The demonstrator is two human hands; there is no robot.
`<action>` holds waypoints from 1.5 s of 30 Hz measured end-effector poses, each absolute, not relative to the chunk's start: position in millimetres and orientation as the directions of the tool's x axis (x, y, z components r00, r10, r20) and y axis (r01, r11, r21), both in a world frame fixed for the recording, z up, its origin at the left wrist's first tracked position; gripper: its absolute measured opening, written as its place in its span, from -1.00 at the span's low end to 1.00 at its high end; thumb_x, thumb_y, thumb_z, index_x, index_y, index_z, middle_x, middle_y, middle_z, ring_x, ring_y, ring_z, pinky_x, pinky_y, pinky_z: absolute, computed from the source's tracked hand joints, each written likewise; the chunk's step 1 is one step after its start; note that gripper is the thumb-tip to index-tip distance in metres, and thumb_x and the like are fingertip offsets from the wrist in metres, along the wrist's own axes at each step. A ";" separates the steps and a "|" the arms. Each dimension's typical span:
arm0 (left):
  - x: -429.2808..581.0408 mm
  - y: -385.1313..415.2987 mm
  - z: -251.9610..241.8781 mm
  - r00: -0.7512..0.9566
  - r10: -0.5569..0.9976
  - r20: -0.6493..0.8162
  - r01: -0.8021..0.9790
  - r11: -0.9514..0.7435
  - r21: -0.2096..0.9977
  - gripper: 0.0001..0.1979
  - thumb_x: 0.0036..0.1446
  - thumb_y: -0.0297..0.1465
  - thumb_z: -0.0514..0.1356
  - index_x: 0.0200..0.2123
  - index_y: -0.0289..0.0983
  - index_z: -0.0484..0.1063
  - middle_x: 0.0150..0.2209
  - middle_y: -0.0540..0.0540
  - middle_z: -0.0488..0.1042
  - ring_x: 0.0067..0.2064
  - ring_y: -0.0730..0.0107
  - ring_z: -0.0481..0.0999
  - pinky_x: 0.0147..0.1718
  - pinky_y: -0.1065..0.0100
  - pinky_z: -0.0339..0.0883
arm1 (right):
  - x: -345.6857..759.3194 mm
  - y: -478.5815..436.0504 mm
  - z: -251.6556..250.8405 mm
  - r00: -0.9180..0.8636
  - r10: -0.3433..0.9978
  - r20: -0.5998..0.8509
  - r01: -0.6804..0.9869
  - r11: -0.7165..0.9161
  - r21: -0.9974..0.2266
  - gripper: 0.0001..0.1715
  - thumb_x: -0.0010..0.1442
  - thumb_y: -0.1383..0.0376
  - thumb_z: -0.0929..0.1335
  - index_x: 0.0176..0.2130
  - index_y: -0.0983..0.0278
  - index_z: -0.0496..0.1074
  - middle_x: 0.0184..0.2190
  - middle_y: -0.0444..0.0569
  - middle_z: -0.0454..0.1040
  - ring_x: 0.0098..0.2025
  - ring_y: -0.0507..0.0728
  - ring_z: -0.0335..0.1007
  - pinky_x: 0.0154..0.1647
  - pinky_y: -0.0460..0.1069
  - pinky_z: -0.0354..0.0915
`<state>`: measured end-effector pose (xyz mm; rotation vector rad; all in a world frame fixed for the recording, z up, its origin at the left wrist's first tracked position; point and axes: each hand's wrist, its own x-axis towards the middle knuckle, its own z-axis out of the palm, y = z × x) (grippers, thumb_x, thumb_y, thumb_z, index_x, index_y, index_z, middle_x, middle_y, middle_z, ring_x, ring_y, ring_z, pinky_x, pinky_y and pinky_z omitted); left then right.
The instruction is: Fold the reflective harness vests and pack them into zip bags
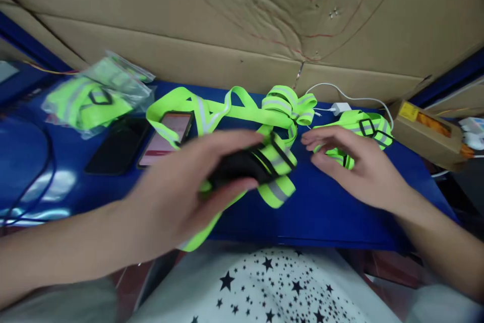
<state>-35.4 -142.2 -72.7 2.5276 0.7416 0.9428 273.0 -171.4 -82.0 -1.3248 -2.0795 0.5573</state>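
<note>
Bagged straps (96,93) lie far left on the table (321,212), apparently finished, with two phones (119,146) beside them. The left hand (181,192) is closed round a half-folded strap (270,164) mid-table, its tail (212,111) trailing loose. The right hand (351,167) hovers half open and empty by another bundle (363,129), not yet bagged.

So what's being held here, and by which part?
The left hand grips the folded neon-green reflective strap by its black end, fingers above and thumb below. The right hand is open beside it, holding nothing.
</note>
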 end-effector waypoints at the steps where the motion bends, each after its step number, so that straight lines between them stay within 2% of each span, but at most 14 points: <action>1: -26.5 -145.2 -80.8 0.682 0.541 0.492 0.299 -0.820 0.488 -0.53 0.34 -0.37 0.26 0.26 -0.23 0.26 0.11 -0.12 0.47 0.08 0.32 0.50 0.15 0.35 0.39 | 267.7 -182.6 -79.9 -0.328 0.896 0.299 0.609 0.442 -0.658 -0.43 0.32 0.07 0.41 0.26 0.10 0.35 0.15 -0.03 0.53 0.15 0.22 0.50 0.18 0.11 0.43; 3: -8.2 -150.3 -96.3 0.760 0.459 0.459 0.182 -0.829 0.528 -0.53 0.36 -0.40 0.22 0.27 -0.25 0.22 0.07 -0.14 0.49 0.06 0.35 0.52 0.11 0.38 0.41 | 258.5 -198.7 -82.6 -0.425 0.870 0.249 0.588 0.475 -0.654 -0.14 0.18 -0.01 0.50 0.34 0.12 0.25 0.24 0.04 0.45 0.21 0.27 0.45 0.19 0.13 0.42; 6: 10.9 -150.4 -111.5 0.816 0.387 0.429 0.090 -0.818 0.567 -0.53 0.37 -0.42 0.18 0.29 -0.21 0.17 0.01 -0.16 0.51 0.02 0.30 0.53 0.03 0.30 0.45 | 255.1 -203.7 -99.1 -0.494 0.868 0.052 0.592 0.379 -0.711 -0.44 0.23 0.05 0.48 0.15 0.18 0.44 -0.05 -0.03 0.62 -0.12 0.16 0.60 -0.13 0.01 0.50; 9: 11.9 -133.4 -114.0 0.809 0.354 0.469 0.077 -0.856 0.512 -0.51 0.37 -0.45 0.16 0.30 -0.20 0.14 0.06 -0.22 0.48 0.10 0.21 0.49 0.06 0.20 0.43 | 266.1 -194.0 -116.9 -0.439 0.898 -0.040 0.504 0.210 -0.838 -0.69 0.25 0.11 0.47 -0.08 0.21 0.54 -0.30 -0.13 0.61 -0.32 0.07 0.53 -0.33 -0.07 0.43; 14: -32.0 -71.0 -100.8 0.803 0.400 0.442 0.388 -0.914 0.122 -0.55 0.36 -0.52 0.06 0.28 -0.24 0.20 0.27 -0.26 0.33 0.29 0.06 0.31 0.26 -0.08 0.16 | 290.4 -177.4 -121.8 -0.063 0.998 0.010 0.105 0.017 -0.994 -0.62 0.15 0.13 0.54 -0.06 0.18 0.54 -0.14 -0.09 0.64 -0.14 0.13 0.59 -0.08 0.03 0.51; 18: -73.3 -28.9 -92.0 0.811 0.546 0.210 0.529 -0.838 0.136 -0.29 0.37 -0.31 0.15 0.44 -0.27 -0.12 0.47 -0.34 -0.03 0.45 -0.09 0.06 0.33 -0.25 0.01 | 301.3 -173.5 -106.7 0.168 0.982 0.089 -0.077 0.103 -0.992 -0.62 0.16 0.08 0.52 -0.04 0.12 0.55 0.02 -0.01 0.60 0.00 0.26 0.59 0.07 0.22 0.48; 22: -54.5 -8.1 -100.9 0.869 0.473 0.145 0.441 -0.874 0.205 0.16 0.15 -0.06 0.36 0.50 -0.21 -0.38 0.52 -0.37 -0.26 0.50 -0.23 -0.14 0.35 -0.33 -0.09 | 307.5 -176.0 -97.2 0.073 0.983 0.169 -0.057 0.174 -0.983 -0.47 0.14 0.12 0.54 0.09 0.05 0.49 0.08 -0.01 0.55 -0.12 0.24 0.61 -0.07 0.19 0.54; 24: -22.8 -1.5 -109.1 0.920 0.378 0.101 0.350 -0.911 0.221 0.28 0.05 -0.06 0.42 0.50 -0.17 -0.46 0.52 -0.35 -0.33 0.52 -0.23 -0.24 0.38 -0.31 -0.19 | 310.2 -178.8 -95.4 -0.053 0.976 0.210 -0.033 0.209 -0.977 -0.37 0.13 0.16 0.54 0.17 -0.02 0.43 0.02 -0.07 0.56 -0.28 0.15 0.60 -0.19 0.13 0.56; 27: 27.3 4.5 -118.7 0.956 0.288 0.063 0.262 -0.929 0.262 0.28 0.02 -0.16 0.43 0.50 -0.20 -0.43 0.52 -0.34 -0.20 0.51 -0.14 -0.14 0.40 -0.14 -0.10 | 313.6 -184.5 -89.8 -0.202 0.943 0.265 0.111 0.291 -0.950 -0.44 0.15 0.23 0.53 0.12 -0.03 0.44 -0.17 -0.14 0.56 -0.35 0.09 0.56 -0.31 0.02 0.52; 31: 60.4 9.7 -126.8 0.970 0.238 0.049 0.228 -0.961 0.154 -0.21 0.24 -0.23 0.26 0.45 -0.08 -0.01 0.40 -0.12 0.22 0.40 0.02 0.16 0.34 -0.09 -0.05 | 310.4 -193.0 -70.4 -0.331 0.851 0.407 0.444 0.521 -0.729 -0.59 0.10 0.30 0.57 -0.07 0.07 0.47 -0.20 -0.13 0.54 -0.21 0.09 0.53 -0.17 -0.03 0.49; 35: 49.5 30.7 -135.9 0.910 0.391 0.139 0.403 -0.912 -0.071 -0.43 0.30 -0.35 0.18 0.35 -0.15 0.21 0.22 -0.30 0.39 0.23 -0.11 0.35 0.19 -0.20 0.07 | 294.1 -203.3 -49.1 -0.529 0.696 0.486 0.614 0.709 -0.348 -0.79 0.25 0.32 0.46 -0.09 0.10 0.51 0.03 -0.03 0.45 0.10 0.19 0.42 0.16 0.12 0.36; 39: 14.6 55.2 -135.5 0.776 0.596 0.208 0.626 -0.769 -0.133 -0.45 0.25 -0.47 0.14 0.31 -0.20 0.27 0.26 -0.40 0.27 0.28 -0.23 0.28 0.17 -0.24 0.11 | 274.9 -211.4 -52.9 -0.606 0.573 0.552 0.684 0.729 -0.005 -0.83 0.29 0.37 0.43 -0.12 0.13 0.55 -0.07 -0.08 0.52 0.02 0.17 0.41 0.16 0.17 0.27; 43: -18.8 28.0 -114.6 0.809 0.577 0.111 0.585 -0.810 -0.052 -0.19 0.23 -0.51 0.15 0.47 -0.15 -0.10 0.47 -0.35 -0.11 0.47 -0.19 -0.10 0.29 -0.44 -0.15 | 267.3 -207.7 -78.5 -0.733 0.514 0.445 0.604 0.794 0.078 -0.84 0.32 0.45 0.38 -0.11 0.31 0.54 -0.05 0.00 0.59 0.02 0.23 0.45 0.02 0.14 0.39; 45: -28.4 -11.9 -100.1 0.881 0.447 0.154 0.442 -0.894 0.069 -0.25 0.25 -0.52 0.11 0.45 -0.21 -0.06 0.46 -0.33 -0.03 0.45 -0.10 0.02 0.34 -0.23 0.02 | 267.3 -204.0 -89.9 -0.733 0.528 0.429 0.608 0.791 0.065 -0.83 0.30 0.44 0.40 -0.09 0.33 0.54 -0.05 0.04 0.59 0.03 0.25 0.45 0.00 0.14 0.41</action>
